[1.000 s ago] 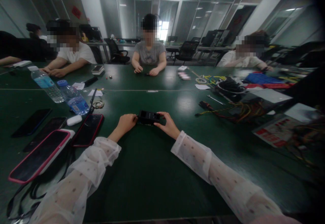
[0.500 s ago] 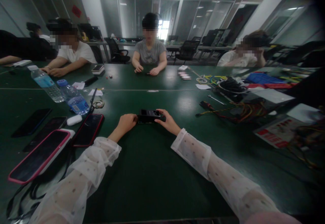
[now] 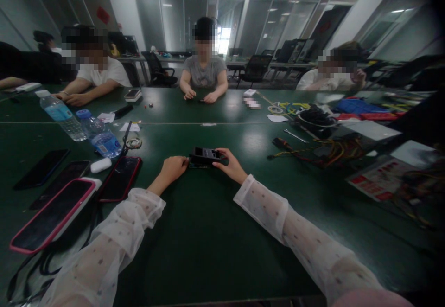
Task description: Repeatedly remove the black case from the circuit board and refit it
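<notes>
A small black device case point(image 3: 202, 155) with a dark window and rows of buttons is at the middle of the green table. Its face tilts toward me, and a thin strip that looks like a circuit board point(image 3: 200, 166) shows under its near edge. My right hand point(image 3: 229, 164) grips the right end of the case between thumb and fingers. At the left end, my left hand point(image 3: 175, 167) is closed with its fingertips against the device; what exactly it pinches there is hidden.
To the left lie several phones, one in a pink-rimmed case point(image 3: 52, 216), a white earbud case point(image 3: 100, 165) and two water bottles point(image 3: 100, 135). At right are a wrench point(image 3: 295, 135), bundled wires point(image 3: 323, 154) and metal boxes. People sit across the table.
The case has tipped up, so more of its buttoned face shows and a strip appears beneath it. Both hands stay at its ends.
</notes>
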A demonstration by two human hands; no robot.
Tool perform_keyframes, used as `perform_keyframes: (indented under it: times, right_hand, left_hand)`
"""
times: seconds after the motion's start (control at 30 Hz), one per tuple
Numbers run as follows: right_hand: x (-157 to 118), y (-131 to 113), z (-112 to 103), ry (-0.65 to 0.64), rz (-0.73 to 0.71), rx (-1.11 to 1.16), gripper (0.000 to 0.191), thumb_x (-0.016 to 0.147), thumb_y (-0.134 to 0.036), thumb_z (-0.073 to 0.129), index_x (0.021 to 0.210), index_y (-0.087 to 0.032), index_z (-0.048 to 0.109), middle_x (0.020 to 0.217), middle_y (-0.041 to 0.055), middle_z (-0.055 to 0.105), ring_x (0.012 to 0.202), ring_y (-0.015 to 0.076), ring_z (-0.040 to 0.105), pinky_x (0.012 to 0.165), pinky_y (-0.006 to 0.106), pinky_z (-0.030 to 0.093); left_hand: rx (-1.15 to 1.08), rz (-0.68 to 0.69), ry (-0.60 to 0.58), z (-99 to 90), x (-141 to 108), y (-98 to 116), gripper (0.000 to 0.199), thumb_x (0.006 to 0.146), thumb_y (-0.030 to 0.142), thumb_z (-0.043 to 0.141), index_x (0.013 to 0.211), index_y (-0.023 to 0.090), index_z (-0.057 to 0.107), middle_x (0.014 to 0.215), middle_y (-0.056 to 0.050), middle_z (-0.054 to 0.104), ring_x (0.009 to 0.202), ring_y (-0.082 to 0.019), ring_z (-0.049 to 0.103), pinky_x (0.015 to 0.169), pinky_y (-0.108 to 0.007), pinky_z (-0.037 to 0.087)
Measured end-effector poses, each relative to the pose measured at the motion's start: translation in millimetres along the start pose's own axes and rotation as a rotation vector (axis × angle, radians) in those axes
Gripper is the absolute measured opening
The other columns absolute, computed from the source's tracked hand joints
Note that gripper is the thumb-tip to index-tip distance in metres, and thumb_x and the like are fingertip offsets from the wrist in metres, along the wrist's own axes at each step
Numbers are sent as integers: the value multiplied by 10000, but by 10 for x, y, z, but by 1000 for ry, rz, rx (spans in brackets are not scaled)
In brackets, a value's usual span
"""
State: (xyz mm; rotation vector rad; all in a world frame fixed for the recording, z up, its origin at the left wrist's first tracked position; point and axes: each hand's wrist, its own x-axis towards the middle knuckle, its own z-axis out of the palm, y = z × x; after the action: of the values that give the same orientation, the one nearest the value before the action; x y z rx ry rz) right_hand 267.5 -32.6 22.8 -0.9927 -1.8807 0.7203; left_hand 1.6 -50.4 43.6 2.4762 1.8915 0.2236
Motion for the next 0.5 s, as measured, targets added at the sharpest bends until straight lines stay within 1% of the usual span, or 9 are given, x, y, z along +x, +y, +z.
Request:
perform_keyframes:
  times: [0.13,0.2,0.33,0.5]
  right_hand:
    - [-8,26,32,-40,7,-47,527,769,-346,751,1239,-265,526,1199,77,601,1144,265,583,977,510,489]
    - [-13,60,44,-76,21,-46,531,760,-338,761,1232,-259,529,1195,76,603,1139,261,588,988,516,484]
    - [-22,112,52,-126,37,-27,531,773,-338,752,1239,-245,516,1209,82,598,1158,254,585,1005,509,477]
    - [-24,120,55,-121,47,-10,516,796,-321,730,1254,-249,502,1240,84,587,1179,253,577,1021,508,466]
  left_hand:
    - [3,-3,-18,-17,1,7,298,961,281,419,978,183,700,982,-97,721,881,-228,680,733,-308,498]
    - [-3,7,-12,-25,-2,10,284,953,264,427,976,175,696,980,-98,719,875,-227,680,717,-304,499]
    - [-8,12,-4,-27,-6,13,296,960,269,414,964,171,693,969,-98,716,868,-225,679,715,-303,500]
    - [-12,-1,-4,-7,3,5,326,983,310,383,926,177,675,947,-91,708,850,-219,671,709,-296,476]
